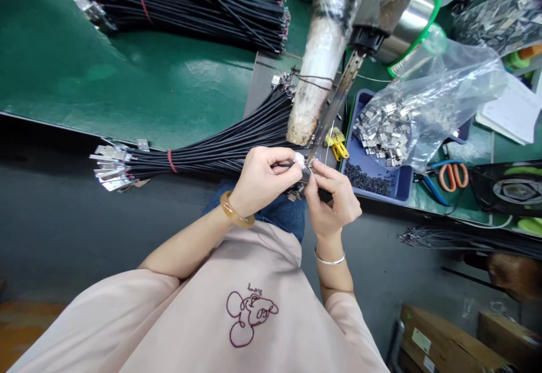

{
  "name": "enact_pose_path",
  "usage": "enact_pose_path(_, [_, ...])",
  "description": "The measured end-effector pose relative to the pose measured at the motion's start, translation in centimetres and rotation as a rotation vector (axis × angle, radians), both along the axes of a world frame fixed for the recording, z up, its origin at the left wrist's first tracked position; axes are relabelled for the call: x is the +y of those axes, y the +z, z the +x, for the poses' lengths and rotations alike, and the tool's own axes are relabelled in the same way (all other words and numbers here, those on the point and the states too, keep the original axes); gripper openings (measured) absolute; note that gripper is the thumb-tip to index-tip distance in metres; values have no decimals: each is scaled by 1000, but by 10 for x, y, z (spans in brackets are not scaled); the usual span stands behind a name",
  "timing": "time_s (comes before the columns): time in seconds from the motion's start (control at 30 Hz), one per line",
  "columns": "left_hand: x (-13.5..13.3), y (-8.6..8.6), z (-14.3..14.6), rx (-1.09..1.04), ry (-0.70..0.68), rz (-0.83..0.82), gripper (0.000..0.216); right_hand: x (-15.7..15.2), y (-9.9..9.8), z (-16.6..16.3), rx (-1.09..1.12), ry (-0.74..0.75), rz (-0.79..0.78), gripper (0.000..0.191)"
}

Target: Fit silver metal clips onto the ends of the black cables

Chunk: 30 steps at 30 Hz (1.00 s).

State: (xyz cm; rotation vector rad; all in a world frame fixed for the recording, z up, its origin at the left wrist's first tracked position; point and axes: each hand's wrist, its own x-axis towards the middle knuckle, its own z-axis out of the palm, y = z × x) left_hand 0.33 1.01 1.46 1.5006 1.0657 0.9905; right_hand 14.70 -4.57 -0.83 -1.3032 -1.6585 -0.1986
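Note:
My left hand (pixel 269 172) is closed, its thumb and fingers pinching the end of a black cable (pixel 283 165). A small white piece (pixel 300 159) shows at those fingertips; I cannot tell what it is. Just to the right, my right hand (pixel 332 195) pinches a thin silvery solder wire (pixel 310 169). Between the two hands, the tip of a mounted soldering iron (pixel 334 113) points down close to the fingertips. A bundle of black cables (pixel 220 150) with metal connectors, tied by a red band, lies behind my left hand.
Beyond the iron's left side hangs a whitish tube (pixel 311 91). A blue tray (pixel 400 192) holds metal shells (pixel 383 130) in a plastic bag and small black pieces. Orange-handled pliers (pixel 453 176), a yellow cutter (pixel 337 144), a wire spool (pixel 410 29) and another cable bundle (pixel 203 9) lie around.

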Motion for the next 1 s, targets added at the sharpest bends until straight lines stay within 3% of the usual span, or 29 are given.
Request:
enact_pose_path(0.67, [-2,-5,-4,46,-58,74,20,-6,-2,1,69,-8,-15,18])
enact_pose_path(0.77, [-2,-5,-6,40,-77,96,21,-6,4,0,182,-33,-115,12])
enact_pose_path(0.9, [-3,-5,-8,26,-87,115,22,-5,13,-3,457,38,-347,3])
enact_pose_path(1.0, [-3,-6,-7,7,-61,95,23,-4,17,-5,480,51,-379,5])
